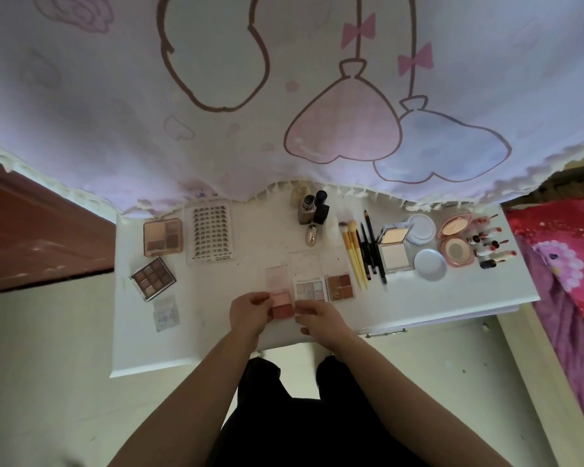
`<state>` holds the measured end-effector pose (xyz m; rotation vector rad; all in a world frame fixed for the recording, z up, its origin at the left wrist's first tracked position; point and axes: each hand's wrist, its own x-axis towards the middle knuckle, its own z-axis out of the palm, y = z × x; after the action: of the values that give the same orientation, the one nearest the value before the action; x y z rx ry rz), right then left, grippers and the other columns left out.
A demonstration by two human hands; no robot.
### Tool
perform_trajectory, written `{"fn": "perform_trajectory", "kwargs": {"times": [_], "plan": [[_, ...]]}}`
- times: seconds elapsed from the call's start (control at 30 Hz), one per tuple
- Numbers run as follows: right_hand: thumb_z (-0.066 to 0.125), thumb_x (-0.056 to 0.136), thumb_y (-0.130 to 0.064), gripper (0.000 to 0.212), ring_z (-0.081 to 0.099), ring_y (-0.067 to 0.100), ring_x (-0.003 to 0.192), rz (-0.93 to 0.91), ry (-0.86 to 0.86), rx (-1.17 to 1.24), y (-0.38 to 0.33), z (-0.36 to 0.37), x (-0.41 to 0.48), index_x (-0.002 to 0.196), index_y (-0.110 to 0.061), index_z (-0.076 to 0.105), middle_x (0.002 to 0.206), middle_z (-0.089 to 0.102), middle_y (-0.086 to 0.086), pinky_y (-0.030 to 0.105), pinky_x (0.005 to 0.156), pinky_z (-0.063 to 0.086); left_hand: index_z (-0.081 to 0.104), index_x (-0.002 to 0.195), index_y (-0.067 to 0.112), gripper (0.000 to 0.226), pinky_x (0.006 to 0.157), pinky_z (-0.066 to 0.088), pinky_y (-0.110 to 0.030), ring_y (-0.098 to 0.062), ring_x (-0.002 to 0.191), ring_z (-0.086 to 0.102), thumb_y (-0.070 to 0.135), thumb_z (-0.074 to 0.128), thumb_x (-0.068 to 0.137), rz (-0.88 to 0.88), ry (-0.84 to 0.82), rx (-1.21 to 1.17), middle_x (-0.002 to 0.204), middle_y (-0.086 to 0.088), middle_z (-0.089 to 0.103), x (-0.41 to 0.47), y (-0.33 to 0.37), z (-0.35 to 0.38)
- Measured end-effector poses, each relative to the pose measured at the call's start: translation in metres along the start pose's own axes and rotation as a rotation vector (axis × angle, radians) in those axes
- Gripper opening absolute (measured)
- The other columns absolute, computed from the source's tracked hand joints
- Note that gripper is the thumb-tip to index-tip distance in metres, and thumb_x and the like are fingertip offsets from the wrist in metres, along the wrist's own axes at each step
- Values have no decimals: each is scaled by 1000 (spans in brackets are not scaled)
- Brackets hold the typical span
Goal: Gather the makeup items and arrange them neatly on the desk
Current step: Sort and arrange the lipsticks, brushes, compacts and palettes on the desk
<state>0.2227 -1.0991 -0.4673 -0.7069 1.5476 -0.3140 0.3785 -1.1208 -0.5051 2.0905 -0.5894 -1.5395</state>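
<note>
A small pink blush palette [281, 303] with its clear lid open lies near the front edge of the white desk [216, 332]. My left hand [250, 311] grips its left side and my right hand [317, 316] grips its right side. Beside it to the right sit a pastel eyeshadow palette [310, 289] and a brown-red palette [340, 286]. Yellow brushes [353, 254] and black pencils [371, 251] lie in a row further right. At the left are a nine-pan brown palette [153, 278], a beige palette [163, 236] and a lash sheet [210, 233].
Bottles [312, 208] stand at the back by the curtain [284, 96]. Right of the pencils are a powder compact [393, 251], white pads [420, 228], a blue disc [430, 264], a pink compact [455, 241] and several lipsticks [489, 246]. A sachet [165, 313] lies front left. A bed [567, 264] borders the right.
</note>
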Motion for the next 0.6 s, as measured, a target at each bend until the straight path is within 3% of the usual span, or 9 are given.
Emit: {"fn": "perform_trajectory", "kwargs": {"times": [0.1, 0.23, 0.37, 0.43, 0.53, 0.6], "plan": [[51, 92, 8, 34, 56, 17, 86, 12, -3, 44, 1, -2, 1, 109, -18, 64, 90, 65, -8, 26, 72, 48, 76, 101, 11, 23, 85, 59, -43, -24, 89, 71, 11, 73, 78, 34, 10, 99, 96, -8, 75, 3, -4, 2], [52, 92, 9, 31, 55, 18, 85, 16, 12, 77, 2, -4, 1, 106, -15, 65, 96, 63, 6, 24, 69, 48, 76, 103, 18, 24, 88, 57, -42, -20, 92, 70, 17, 70, 79, 72, 12, 209, 100, -1, 75, 2, -6, 4], [52, 92, 7, 36, 56, 16, 82, 23, 28, 58, 5, -7, 3, 124, -4, 63, 99, 63, 4, 23, 68, 50, 77, 100, 19, 28, 86, 58, -43, -20, 89, 71, 27, 71, 74, 87, -30, 207, 94, 1, 76, 3, -11, 5], [54, 92, 4, 36, 57, 15, 82, 18, 45, 42, 6, -8, 2, 126, -5, 62, 98, 64, 3, 26, 71, 52, 76, 102, 17, 32, 86, 58, -44, -20, 88, 71, 27, 72, 73, 82, -45, 200, 94, 1, 75, -3, -6, 2], [58, 92, -5, 35, 61, 15, 85, -5, 72, -5, 3, -9, 4, 126, -14, 63, 100, 67, -1, 35, 83, 55, 71, 112, 13, 27, 87, 57, -44, -18, 85, 67, 12, 67, 85, 127, -27, 211, 98, 1, 69, -16, 7, -8], [58, 92, -9, 32, 62, 17, 88, -48, 87, -76, -5, -5, 6, 120, -20, 65, 99, 68, -3, 42, 89, 54, 70, 115, 14, 28, 94, 53, -40, -20, 95, 66, 11, 63, 88, 197, 16, 288, 106, 0, 69, -19, 11, -23]]}}
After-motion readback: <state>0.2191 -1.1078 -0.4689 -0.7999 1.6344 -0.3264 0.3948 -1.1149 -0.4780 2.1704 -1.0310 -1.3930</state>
